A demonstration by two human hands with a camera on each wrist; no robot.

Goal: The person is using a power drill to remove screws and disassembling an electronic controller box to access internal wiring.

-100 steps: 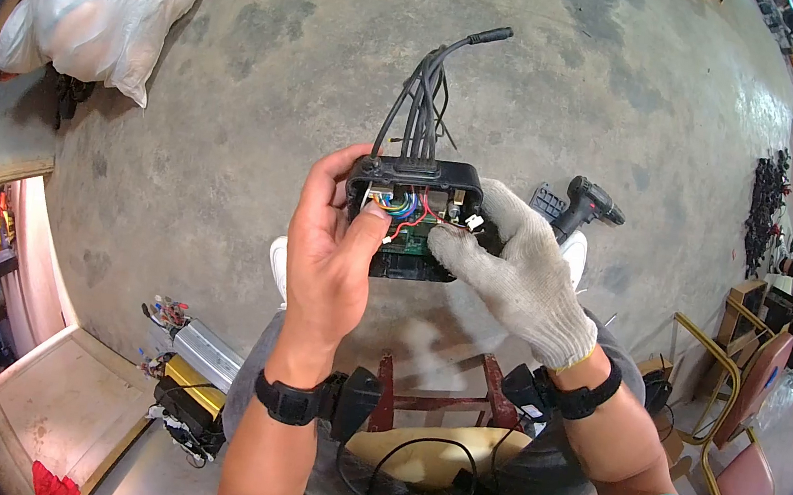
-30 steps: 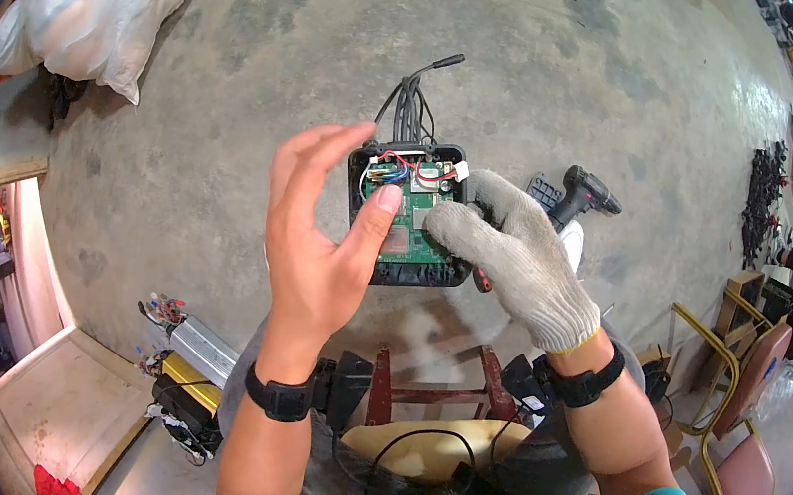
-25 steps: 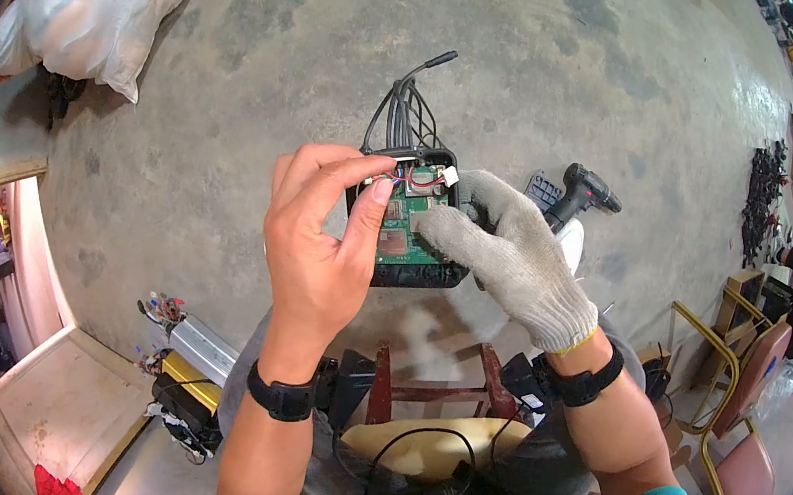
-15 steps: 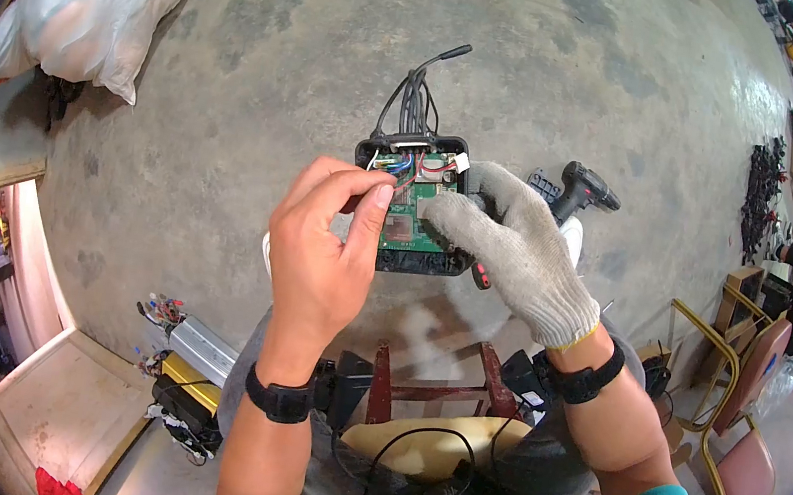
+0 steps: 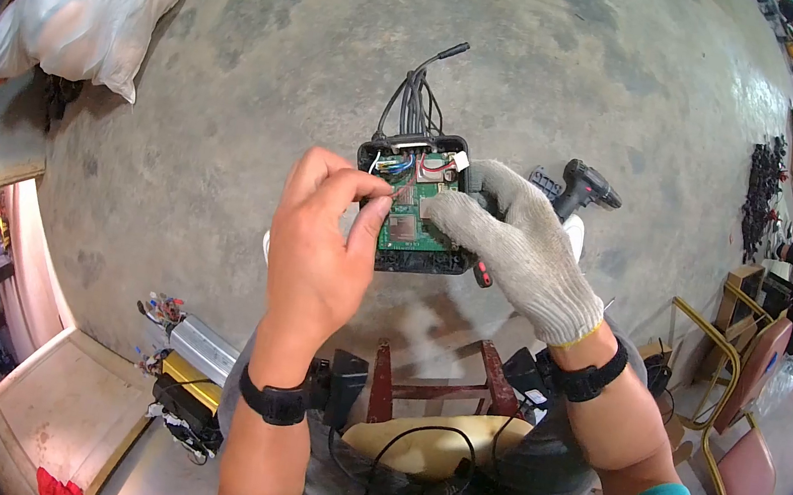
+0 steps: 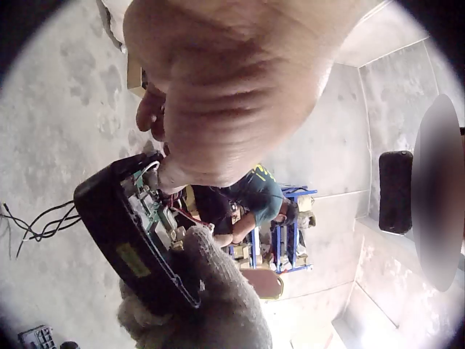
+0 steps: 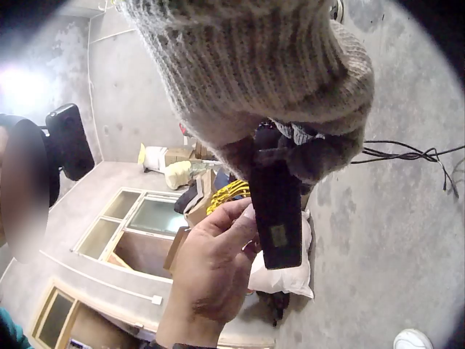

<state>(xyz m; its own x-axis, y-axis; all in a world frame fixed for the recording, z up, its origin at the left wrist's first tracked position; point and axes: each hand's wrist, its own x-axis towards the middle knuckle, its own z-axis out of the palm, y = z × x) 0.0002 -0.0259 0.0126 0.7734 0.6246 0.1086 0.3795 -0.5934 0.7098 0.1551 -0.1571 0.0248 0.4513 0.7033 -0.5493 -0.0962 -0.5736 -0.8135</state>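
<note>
A black case (image 5: 412, 263) with a green circuit board (image 5: 430, 239), coloured wires and a white plug is held over the floor, its open face toward the head camera. My bare left hand (image 5: 322, 243) has thumb and forefinger together at the board's left side, pinching a thin red wire. The gloved right hand (image 5: 526, 255) grips the case's right side, thumb over the board. In the left wrist view the case (image 6: 120, 236) stands tilted between the left hand (image 6: 225, 94) and the glove (image 6: 225, 298). The case (image 7: 276, 211) hides the board in the right wrist view.
Black cables (image 5: 416, 100) extend from the case's top. Beyond the glove lie a cordless drill (image 5: 585, 187) and a small compartmented tray (image 5: 545, 181). A dark red stool (image 5: 428, 390) is below, chairs (image 5: 745, 474) stand right, and a white bag (image 5: 97, 13) lies upper left.
The left hand has let go of the case's left side and its fingertips have come together on the wire. The case has tilted, showing more of its board. The glove keeps its grip.
</note>
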